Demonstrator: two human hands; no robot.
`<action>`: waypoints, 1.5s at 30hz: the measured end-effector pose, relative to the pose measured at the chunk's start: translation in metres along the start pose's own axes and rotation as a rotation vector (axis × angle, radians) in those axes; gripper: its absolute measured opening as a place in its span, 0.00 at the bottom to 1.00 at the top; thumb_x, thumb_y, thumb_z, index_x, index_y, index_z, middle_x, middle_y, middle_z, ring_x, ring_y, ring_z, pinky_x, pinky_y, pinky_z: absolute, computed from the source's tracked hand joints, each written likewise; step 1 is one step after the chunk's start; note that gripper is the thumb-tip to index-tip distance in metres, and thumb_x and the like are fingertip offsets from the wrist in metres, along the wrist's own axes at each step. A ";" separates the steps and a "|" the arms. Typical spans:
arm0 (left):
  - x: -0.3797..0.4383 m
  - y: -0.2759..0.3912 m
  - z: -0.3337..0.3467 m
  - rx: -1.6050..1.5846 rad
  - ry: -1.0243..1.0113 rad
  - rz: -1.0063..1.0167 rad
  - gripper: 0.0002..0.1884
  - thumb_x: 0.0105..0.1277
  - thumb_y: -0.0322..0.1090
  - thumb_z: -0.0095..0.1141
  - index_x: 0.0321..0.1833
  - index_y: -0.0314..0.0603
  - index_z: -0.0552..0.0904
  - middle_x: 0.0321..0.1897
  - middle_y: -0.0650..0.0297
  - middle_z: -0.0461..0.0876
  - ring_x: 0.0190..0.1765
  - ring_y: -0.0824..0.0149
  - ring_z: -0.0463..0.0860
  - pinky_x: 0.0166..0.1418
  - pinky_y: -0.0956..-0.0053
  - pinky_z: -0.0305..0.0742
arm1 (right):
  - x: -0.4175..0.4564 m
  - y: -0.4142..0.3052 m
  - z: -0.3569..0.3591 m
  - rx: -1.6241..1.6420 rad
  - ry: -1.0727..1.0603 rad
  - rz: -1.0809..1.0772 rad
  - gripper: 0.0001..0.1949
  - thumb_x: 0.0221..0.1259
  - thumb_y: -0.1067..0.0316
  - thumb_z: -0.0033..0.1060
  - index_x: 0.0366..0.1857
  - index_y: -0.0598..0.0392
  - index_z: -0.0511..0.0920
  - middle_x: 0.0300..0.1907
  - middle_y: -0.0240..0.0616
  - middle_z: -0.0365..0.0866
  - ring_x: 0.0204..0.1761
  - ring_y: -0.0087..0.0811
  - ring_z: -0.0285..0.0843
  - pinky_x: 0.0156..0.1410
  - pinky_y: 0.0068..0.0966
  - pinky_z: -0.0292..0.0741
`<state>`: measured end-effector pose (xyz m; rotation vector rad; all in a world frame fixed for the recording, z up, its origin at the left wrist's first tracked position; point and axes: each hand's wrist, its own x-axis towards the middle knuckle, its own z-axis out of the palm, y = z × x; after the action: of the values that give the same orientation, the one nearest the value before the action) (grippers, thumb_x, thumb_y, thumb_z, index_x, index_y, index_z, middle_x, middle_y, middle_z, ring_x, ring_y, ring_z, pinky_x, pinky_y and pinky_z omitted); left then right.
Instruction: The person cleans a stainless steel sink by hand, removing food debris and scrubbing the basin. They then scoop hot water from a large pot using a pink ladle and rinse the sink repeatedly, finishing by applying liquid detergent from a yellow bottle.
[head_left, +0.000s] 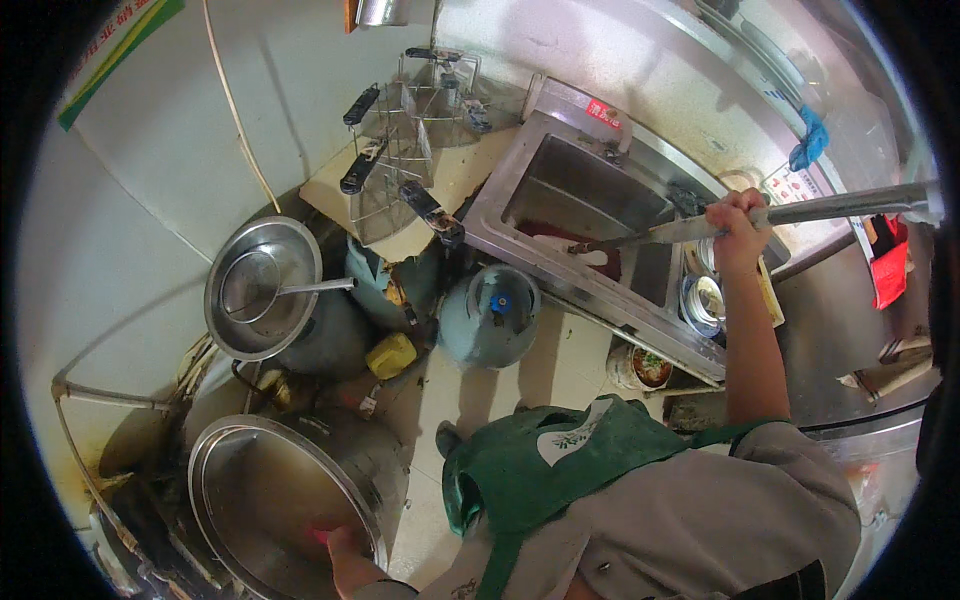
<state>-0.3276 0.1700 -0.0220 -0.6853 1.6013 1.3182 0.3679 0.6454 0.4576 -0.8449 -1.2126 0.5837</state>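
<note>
My right hand (739, 225) is wrapped around a long metal handle (817, 210) that slants across the sink. Its far end reaches down into the metal sink (495, 214), beside a white object (592, 257) and something dark red at the bottom. On the other side, my left hand (346, 555) reaches over the rim of a large steel pot (199, 480) filled with cloudy liquid. Its fingers are closed on a small pink object (321, 535); most of that object is hidden, so I cannot tell what it is.
Wire strainer baskets with black handles (364, 165) stand on a board left of the sink. Below are a gas cylinder (461, 322) and a yellow container (391, 356). A steel basin (311, 247) holds a round strainer (251, 285). A food bucket (622, 367) sits under the sink.
</note>
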 end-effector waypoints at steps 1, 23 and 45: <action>0.001 -0.003 0.006 -0.030 -0.042 -0.019 0.10 0.66 0.42 0.54 0.42 0.47 0.83 0.35 0.64 0.81 0.36 0.64 0.80 0.35 0.68 0.77 | -0.001 0.002 0.004 -0.031 -0.026 0.008 0.13 0.48 0.83 0.55 0.27 0.50 0.63 0.22 0.33 0.65 0.23 0.27 0.63 0.33 0.27 0.67; -0.112 0.086 0.045 0.007 0.019 0.660 0.10 0.70 0.38 0.55 0.30 0.54 0.71 0.19 0.75 0.64 0.18 0.79 0.62 0.17 0.83 0.55 | -0.069 -0.003 -0.074 0.040 -0.105 -0.053 0.14 0.51 0.77 0.61 0.26 0.50 0.62 0.26 0.30 0.65 0.31 0.27 0.64 0.40 0.27 0.65; -0.549 0.141 0.448 0.661 -0.899 0.555 0.15 0.76 0.38 0.50 0.61 0.44 0.75 0.20 0.75 0.65 0.15 0.82 0.58 0.15 0.86 0.53 | -0.155 -0.016 -0.099 -0.079 -0.120 -0.270 0.09 0.44 0.73 0.59 0.21 0.53 0.67 0.21 0.32 0.65 0.23 0.32 0.63 0.30 0.29 0.62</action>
<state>-0.0826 0.5639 0.5320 0.7224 1.3308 1.0928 0.4208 0.4905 0.3713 -0.7037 -1.4398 0.3730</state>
